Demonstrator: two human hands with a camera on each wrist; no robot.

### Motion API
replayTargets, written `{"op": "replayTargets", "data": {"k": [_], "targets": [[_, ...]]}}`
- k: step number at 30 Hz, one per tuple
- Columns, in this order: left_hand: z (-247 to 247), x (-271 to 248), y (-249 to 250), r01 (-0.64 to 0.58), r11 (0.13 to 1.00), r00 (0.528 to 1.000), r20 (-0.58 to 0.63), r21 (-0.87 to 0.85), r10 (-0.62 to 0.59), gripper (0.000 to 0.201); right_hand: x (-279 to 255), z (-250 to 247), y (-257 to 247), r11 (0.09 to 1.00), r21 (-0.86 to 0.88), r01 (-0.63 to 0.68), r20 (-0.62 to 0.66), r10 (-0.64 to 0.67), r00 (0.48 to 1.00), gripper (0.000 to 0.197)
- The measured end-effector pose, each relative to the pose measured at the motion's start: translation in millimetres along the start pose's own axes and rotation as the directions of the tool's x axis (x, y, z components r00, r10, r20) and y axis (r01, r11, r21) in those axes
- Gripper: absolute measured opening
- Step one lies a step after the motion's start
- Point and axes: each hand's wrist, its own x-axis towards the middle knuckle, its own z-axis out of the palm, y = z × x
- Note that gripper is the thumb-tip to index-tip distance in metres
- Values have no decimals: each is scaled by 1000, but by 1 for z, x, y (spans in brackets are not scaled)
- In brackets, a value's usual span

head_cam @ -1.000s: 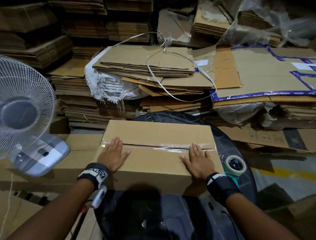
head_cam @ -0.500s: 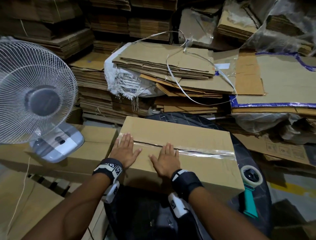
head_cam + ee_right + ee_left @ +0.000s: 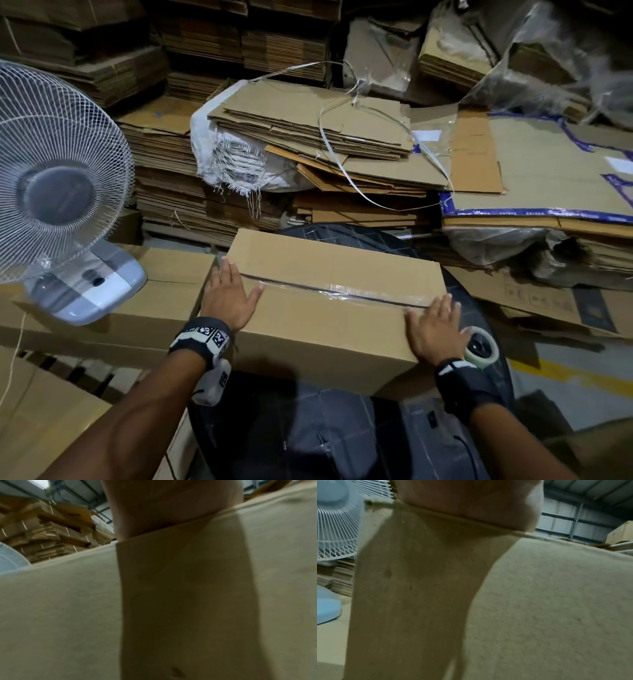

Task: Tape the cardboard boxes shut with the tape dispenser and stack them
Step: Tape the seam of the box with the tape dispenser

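A brown cardboard box (image 3: 329, 270) lies on a round dark table (image 3: 308, 435), its top seam covered by clear tape (image 3: 346, 294). My left hand (image 3: 227, 294) lies flat on the box's left end, fingers straight. At the right end my right hand (image 3: 435, 325) presses flat on the tape. The tape dispenser (image 3: 481, 349), a roll on a green frame, lies on the table just right of that hand, partly hidden by it. Both wrist views show only blurred close cardboard (image 3: 539, 601) (image 3: 68, 608) under each palm.
A white fan (image 3: 58, 181) stands at the left on a closed box (image 3: 164, 274). Piles of flattened cardboard (image 3: 308, 137) with loose white strapping (image 3: 342, 164) fill the back. More flat sheets with blue tape (image 3: 548, 192) lie at the right.
My right hand has slid along the taped seam from the middle of the box to its right end. The left hand has stayed on the left end.
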Motion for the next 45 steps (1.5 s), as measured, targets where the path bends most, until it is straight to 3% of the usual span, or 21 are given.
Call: {"op": "replayTargets", "data": {"k": [2,5,9,13,15,17,18,20,21,22,24,30,33,36,40,41,45], "targets": [[-3,5,-5,7,992,999,-40,-122,-12,76,4,-4,18,989,143,29,-70,-19,997,60],[-7,15,-15,26,933,991,-111,-359,-71,46,8,-6,25,956,284,71,-231,-3,973,25],[-11,13,-30,58,862,987,-99,-504,-124,33,14,-15,23,943,327,56,-206,14,979,19],[-13,7,-52,147,754,976,-31,-641,-217,36,45,-43,5,919,331,214,-84,-198,977,8],[-11,6,-57,185,713,968,1,-676,-250,35,51,-52,-14,941,216,262,19,-272,962,24],[-10,8,-52,213,654,958,25,-726,-284,35,41,-48,-33,944,27,329,75,-330,941,58],[-9,8,-48,233,616,950,41,-752,-309,36,29,-43,-43,911,-17,413,133,-407,904,77],[-8,7,-43,267,554,934,70,-788,-350,36,1,-27,-59,780,-98,619,299,-570,766,119],[-8,5,-42,276,532,929,80,-801,-361,37,-8,-18,-63,705,-163,690,350,-613,708,128],[-7,1,-41,275,522,927,80,-807,-366,37,-8,-11,-64,661,-211,721,354,-636,686,124],[-6,-11,-41,283,518,921,78,-807,-382,37,1,-7,-62,670,-200,715,272,-663,698,96],[24,-60,-11,225,516,940,45,-826,-339,27,22,-14,-57,839,-72,539,11,-540,842,51],[43,-97,27,171,450,964,55,-876,-259,30,19,-9,-56,888,156,433,-160,-410,898,27],[51,-118,54,185,347,973,120,-919,-198,39,1,-2,-58,860,386,333,-180,-284,942,35],[31,-87,40,142,469,938,-32,-872,-344,51,-35,16,-56,759,639,127,-96,-85,992,50],[22,-76,36,111,500,940,-72,-859,-333,53,-48,23,-55,721,688,87,-64,-59,996,59],[17,-47,40,25,574,995,-33,-819,-90,53,-92,39,-50,674,735,74,-16,-92,996,79]]}}
